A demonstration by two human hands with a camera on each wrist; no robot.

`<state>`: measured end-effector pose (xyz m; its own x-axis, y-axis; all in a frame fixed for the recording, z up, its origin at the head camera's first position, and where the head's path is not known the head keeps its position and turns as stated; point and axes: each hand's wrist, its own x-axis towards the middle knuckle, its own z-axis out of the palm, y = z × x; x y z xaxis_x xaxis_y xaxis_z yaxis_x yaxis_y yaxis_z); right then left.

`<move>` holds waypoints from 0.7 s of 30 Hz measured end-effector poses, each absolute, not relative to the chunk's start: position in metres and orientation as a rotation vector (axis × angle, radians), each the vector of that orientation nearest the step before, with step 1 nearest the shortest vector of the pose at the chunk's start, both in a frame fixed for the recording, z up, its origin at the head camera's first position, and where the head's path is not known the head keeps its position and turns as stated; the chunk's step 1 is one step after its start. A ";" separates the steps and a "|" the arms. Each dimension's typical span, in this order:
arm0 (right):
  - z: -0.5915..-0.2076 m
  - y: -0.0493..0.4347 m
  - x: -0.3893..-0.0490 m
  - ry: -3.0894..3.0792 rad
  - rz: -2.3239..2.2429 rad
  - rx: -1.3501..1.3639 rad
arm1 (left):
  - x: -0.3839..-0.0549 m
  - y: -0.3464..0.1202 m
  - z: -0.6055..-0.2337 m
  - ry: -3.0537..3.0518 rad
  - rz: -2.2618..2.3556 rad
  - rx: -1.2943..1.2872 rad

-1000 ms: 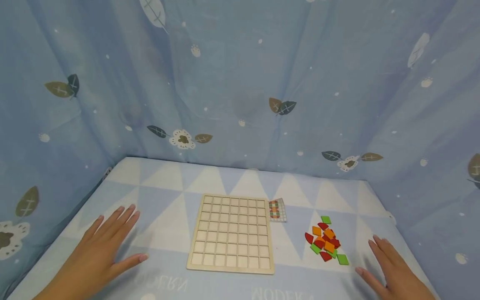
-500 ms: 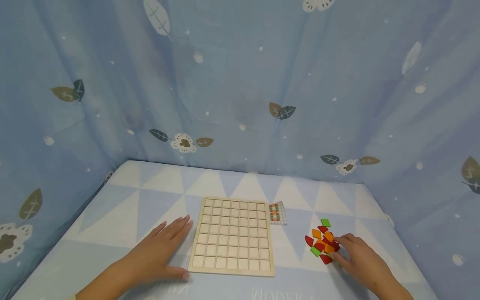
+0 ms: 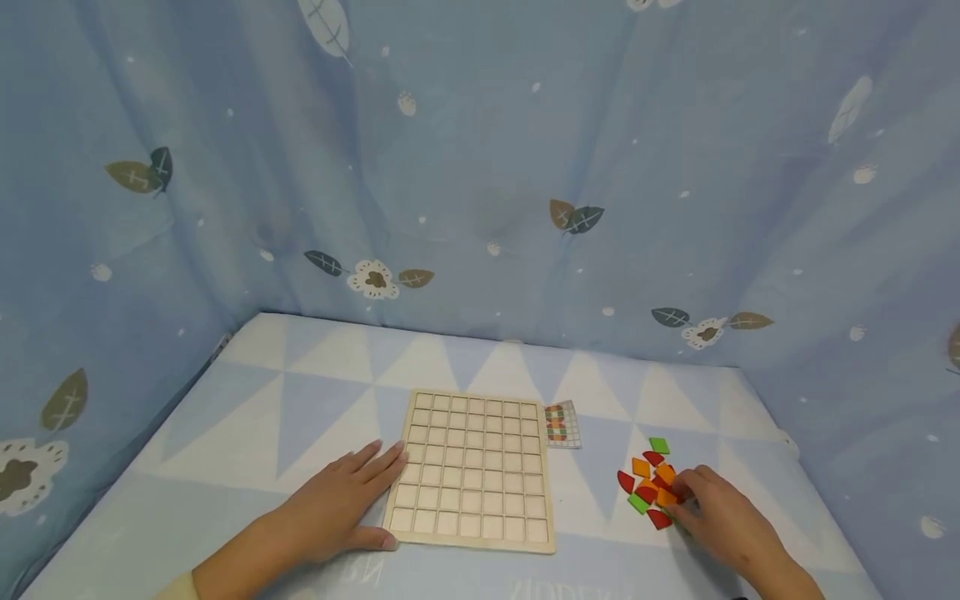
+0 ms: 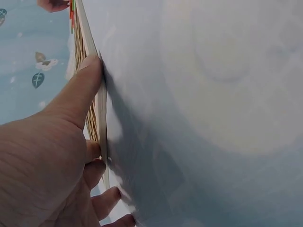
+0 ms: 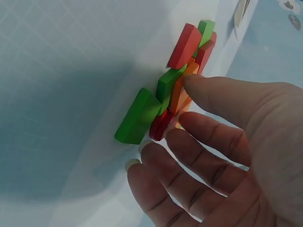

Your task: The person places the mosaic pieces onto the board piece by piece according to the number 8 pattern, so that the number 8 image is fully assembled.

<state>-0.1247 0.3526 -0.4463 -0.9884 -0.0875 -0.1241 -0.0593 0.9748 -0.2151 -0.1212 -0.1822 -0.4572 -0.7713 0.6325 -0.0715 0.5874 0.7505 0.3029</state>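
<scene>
A wooden grid board lies flat on the cloth-covered table, its square cells bare. My left hand rests at its left side, fingers stretched with their tips on the frame. In the left wrist view, the left thumb lies along the board's edge. To the right is a loose pile of flat red, orange and green pieces, some square, some rounded. My right hand is at the pile's right side. Its thumb and index finger pinch an orange square tile, close to a green tile; the other fingers are loosely bent.
A small printed pattern card sticks out at the board's right side. One green tile lies at the pile's far end. Blue patterned curtains surround the table at the back and sides.
My left hand has moved right from the bare cloth to the board's left edge. My right hand has gone left to the pile, its thumb and index finger closing in on a tile.
</scene>
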 end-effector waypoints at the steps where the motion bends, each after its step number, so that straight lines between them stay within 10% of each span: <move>1: -0.446 0.353 -0.125 2.982 -0.335 -0.099 | -0.122 -0.182 -0.458 2.783 0.391 0.982; 21: -0.447 0.354 -0.135 2.852 -0.511 0.061 | -0.120 -0.183 -0.460 2.767 0.464 0.961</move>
